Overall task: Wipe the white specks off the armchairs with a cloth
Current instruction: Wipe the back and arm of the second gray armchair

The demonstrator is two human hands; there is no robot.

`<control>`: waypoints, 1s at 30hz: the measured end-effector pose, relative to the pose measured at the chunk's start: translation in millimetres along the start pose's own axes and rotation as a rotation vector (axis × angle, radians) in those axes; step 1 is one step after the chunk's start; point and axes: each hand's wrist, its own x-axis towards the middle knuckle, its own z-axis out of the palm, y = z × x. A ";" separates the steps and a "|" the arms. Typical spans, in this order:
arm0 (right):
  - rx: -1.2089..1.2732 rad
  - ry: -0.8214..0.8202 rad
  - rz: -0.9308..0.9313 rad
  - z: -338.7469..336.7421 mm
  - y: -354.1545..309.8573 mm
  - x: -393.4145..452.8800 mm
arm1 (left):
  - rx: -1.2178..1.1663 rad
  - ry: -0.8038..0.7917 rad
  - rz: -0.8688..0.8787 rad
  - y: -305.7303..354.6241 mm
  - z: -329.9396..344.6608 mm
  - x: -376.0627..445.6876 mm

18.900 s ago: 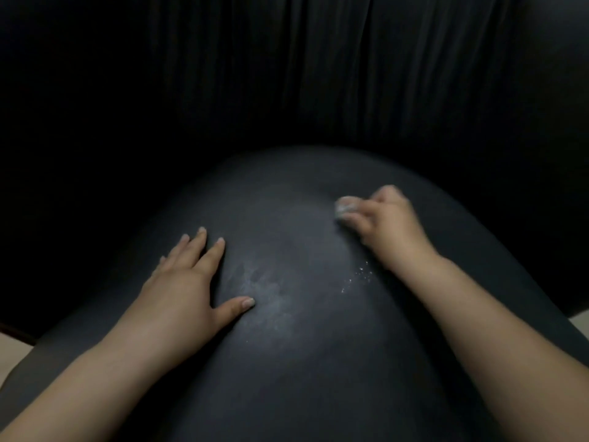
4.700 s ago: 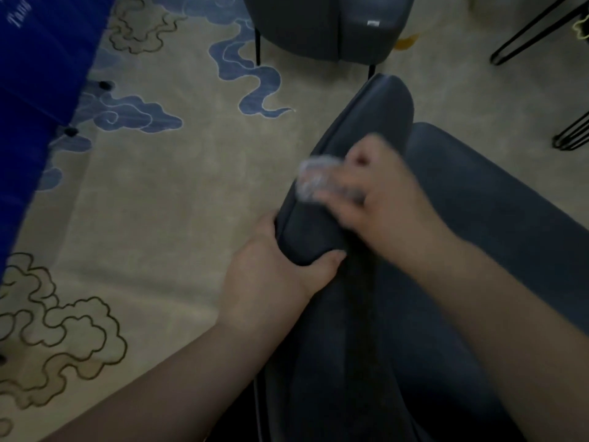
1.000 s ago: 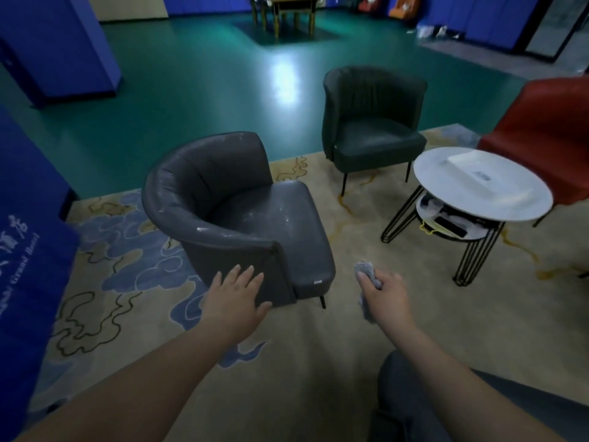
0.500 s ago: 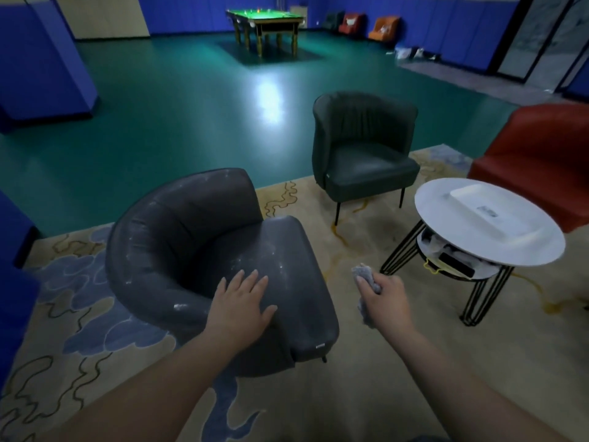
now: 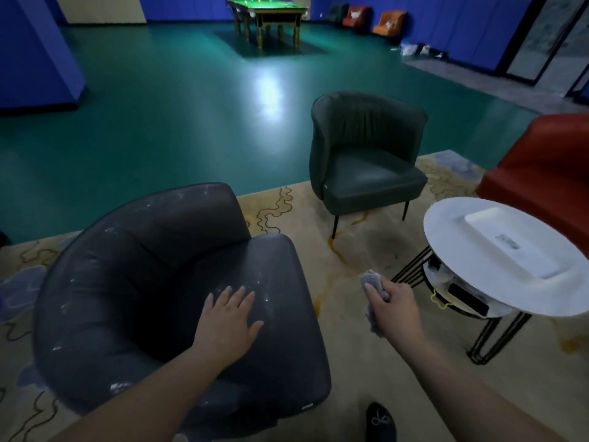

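A dark grey armchair (image 5: 134,282) stands right below me, with white specks (image 5: 264,298) scattered on its seat, arms and backrest top. My left hand (image 5: 228,317) is spread over the seat with straight fingers; whether it touches the leather I cannot tell. My right hand (image 5: 393,309) hangs in the air to the right of the chair, over the carpet, and grips a crumpled grey cloth (image 5: 371,280). A second dark armchair (image 5: 363,154) stands farther back at the carpet's edge.
A round white table (image 5: 452,269) on black wire legs stands close at the right, with a white tray (image 5: 513,247) on it. Behind it is a red sofa (image 5: 548,161). My dark shoe (image 5: 381,421) shows below. A green billiard table (image 5: 266,11) stands far back.
I have stepped closer to the speckled armchair, which now fills the lower left. My left hand has moved from its front arm to over the seat. The right hand still holds the cloth.
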 end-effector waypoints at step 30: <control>-0.226 -0.689 -0.445 120.2 -53.9 359.5 | -0.246 -0.191 -0.874 46.1 53.8 153.9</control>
